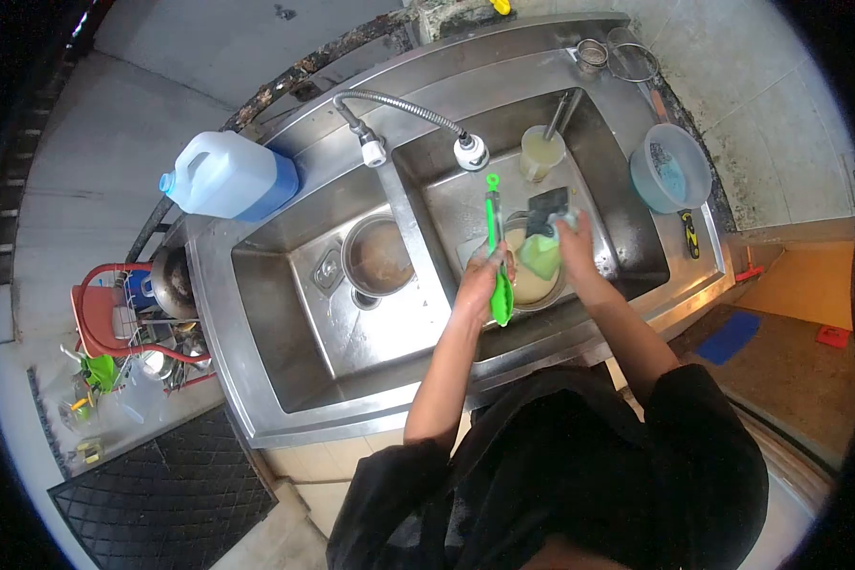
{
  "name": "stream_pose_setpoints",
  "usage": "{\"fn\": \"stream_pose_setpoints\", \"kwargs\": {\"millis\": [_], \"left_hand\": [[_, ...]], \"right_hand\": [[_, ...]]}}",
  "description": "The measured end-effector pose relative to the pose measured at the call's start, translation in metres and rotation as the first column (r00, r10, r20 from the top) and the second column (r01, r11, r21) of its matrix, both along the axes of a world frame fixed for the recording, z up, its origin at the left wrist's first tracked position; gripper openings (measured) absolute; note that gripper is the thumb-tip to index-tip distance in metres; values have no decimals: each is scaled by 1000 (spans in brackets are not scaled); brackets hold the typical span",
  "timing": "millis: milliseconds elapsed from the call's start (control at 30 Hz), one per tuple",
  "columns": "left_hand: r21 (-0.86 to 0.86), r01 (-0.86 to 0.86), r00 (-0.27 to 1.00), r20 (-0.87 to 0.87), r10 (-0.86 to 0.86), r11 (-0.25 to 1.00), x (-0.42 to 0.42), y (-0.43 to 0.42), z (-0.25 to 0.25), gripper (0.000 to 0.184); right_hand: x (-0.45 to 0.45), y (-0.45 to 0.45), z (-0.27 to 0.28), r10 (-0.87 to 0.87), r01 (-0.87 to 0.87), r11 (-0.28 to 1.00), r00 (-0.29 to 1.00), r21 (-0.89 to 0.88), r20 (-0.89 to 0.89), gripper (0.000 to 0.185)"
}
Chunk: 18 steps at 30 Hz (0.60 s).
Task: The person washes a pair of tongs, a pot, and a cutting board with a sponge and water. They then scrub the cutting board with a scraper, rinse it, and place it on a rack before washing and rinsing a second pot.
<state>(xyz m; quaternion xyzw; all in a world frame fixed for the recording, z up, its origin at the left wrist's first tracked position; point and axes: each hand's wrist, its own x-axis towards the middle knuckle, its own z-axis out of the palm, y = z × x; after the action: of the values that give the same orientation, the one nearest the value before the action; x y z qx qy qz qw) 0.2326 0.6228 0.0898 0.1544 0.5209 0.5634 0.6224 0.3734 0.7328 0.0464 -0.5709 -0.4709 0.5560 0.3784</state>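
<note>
My left hand is wrapped round green-and-metal tongs, held upright in view over the right basin with a ring at the far end. My right hand, slightly blurred, closes on a light green sponge. A dark grey flat piece shows just beyond that sponge; whether it is part of it I cannot tell. Beneath both hands sits a round pot of cloudy, pale liquid, partly hidden by them.
A cup of cloudy liquid with utensils stands in the right basin. The left basin holds a pot of brownish water. A flexible faucet arches between them. Around the rim are a blue-liquid jug, a plastic tub and strainers.
</note>
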Motion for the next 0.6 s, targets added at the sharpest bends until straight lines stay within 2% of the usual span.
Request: {"fn": "stream_pose_setpoints", "kwargs": {"millis": [33, 67, 100, 133, 167, 200, 233, 267, 300, 333, 367, 400, 433, 500, 533, 600], "left_hand": [[-6, -8, 1000, 0, 8, 1000, -3, -5, -3, 29], [-83, -18, 994, -111, 8, 996, -7, -8, -6, 30], [-162, -34, 976, -217, -1, 986, -8, -12, -12, 32], [-325, -125, 836, -543, -77, 938, -12, -14, -31, 32], [-333, -128, 840, -538, -77, 934, -12, -17, -51, 32], [-379, -98, 612, -752, -245, 920, -11, -19, -53, 31], [-429, -82, 307, -869, -387, 900, -10, -21, -55, 30], [-432, -80, 308, -868, -390, 898, -7, -23, -59, 30], [-291, -35, 349, -900, -261, 956, -4, -24, -68, 25], [-150, 19, 401, -905, -145, 988, 5, -29, -76, 23], [3, 48, 455, -890, -19, 999, 9, -33, -83, 25], [-38, 118, 441, -893, -87, 992, 7, -35, -73, 30], [-36, 119, 438, -895, -84, 992, 9, -36, -60, 30], [-269, 117, 363, -884, -294, 956, 14, -42, -38, 27], [-322, 115, 341, -876, -342, 940, 17, -46, -34, 26], [-396, 74, 322, -859, -398, 915, 26, -44, -25, 24]], "right_hand": [[6, 2, 17, 33, -34, 997, 999, 73, 14, 59], [11, 8, 26, 119, -139, 965, 988, 221, 99, 51], [12, 8, 36, 129, -148, 966, 987, 213, 101, 51], [14, 8, 47, 219, -277, 915, 952, 295, 214, 49], [16, 6, 53, 290, -404, 842, 897, 357, 332, 47], [11, 0, 56, 163, -481, 631, 849, 608, 503, 49], [7, -10, 56, 169, -486, 634, 846, 602, 505, 49], [4, -23, 56, 241, -694, 470, 695, 546, 677, 49], [3, -30, 54, 260, -853, 285, 507, 436, 822, 49], [6, -39, 41, 258, -851, 307, 506, 426, 823, 49], [4, -46, 22, 269, -889, 197, 454, 413, 850, 47], [2, -50, 12, 274, -915, 81, 402, 396, 874, 45], [-4, -47, 25, 272, -914, 80, 405, 399, 873, 45], [-11, -37, 46, 275, -971, 186, 196, 148, 941, 40], [-13, -29, 40, 286, -972, 186, 192, 143, 939, 40], [-20, -6, 36, 215, -898, 320, 379, 302, 900, 35]]}}
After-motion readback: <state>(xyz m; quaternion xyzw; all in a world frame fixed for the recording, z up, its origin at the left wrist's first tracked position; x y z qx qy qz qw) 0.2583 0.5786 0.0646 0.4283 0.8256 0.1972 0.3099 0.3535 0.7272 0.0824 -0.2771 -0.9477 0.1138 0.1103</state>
